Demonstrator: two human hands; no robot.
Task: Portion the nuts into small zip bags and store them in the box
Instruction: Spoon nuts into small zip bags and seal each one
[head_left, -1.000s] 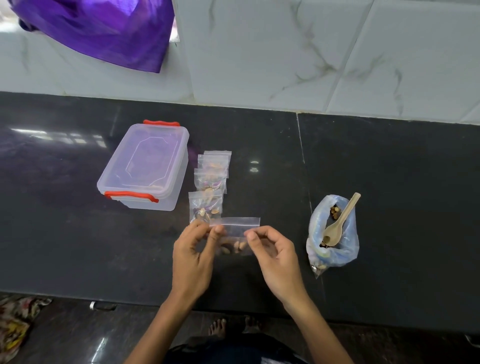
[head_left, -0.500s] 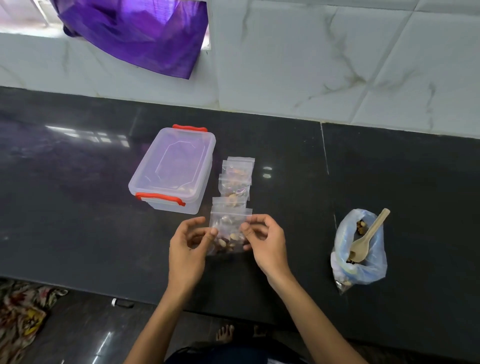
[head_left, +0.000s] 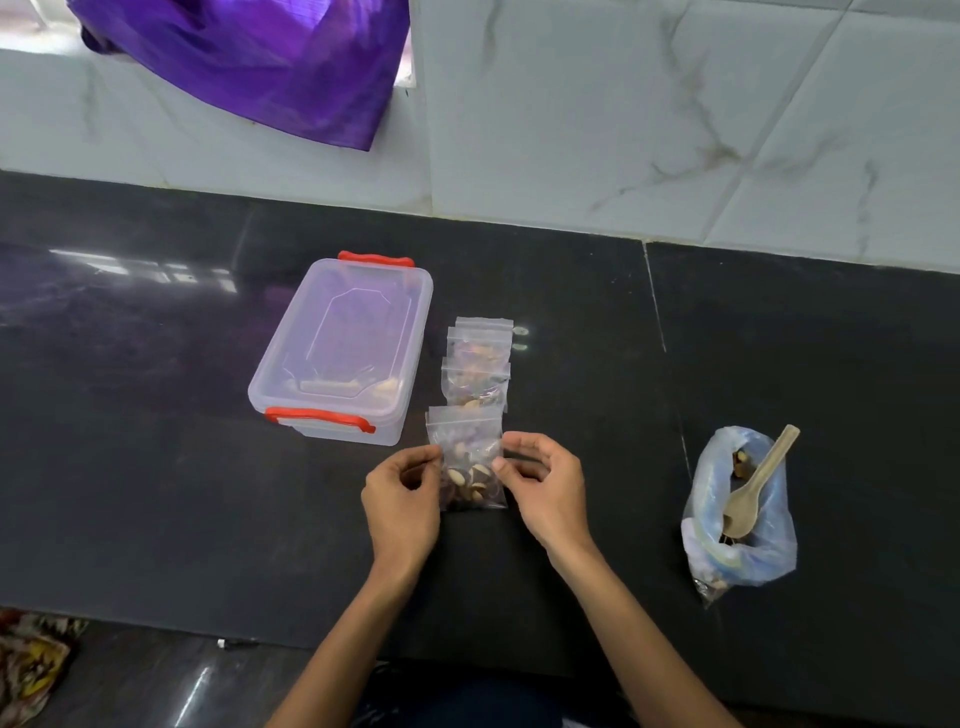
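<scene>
Both hands pinch small zip bag (head_left: 470, 467) w/ nuts: left hand (head_left: 402, 499) on its left edge, right hand (head_left: 545, 486) on right edge. Bag sits just right of lidded box (head_left: 343, 351), front of the bag row (head_left: 478, 366).

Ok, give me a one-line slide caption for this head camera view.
Both hands pinch a nut-filled zip bag on the dark counter, beside the closed clear box.

Purple cloth (head_left: 260, 62) cut off by top edge
</scene>
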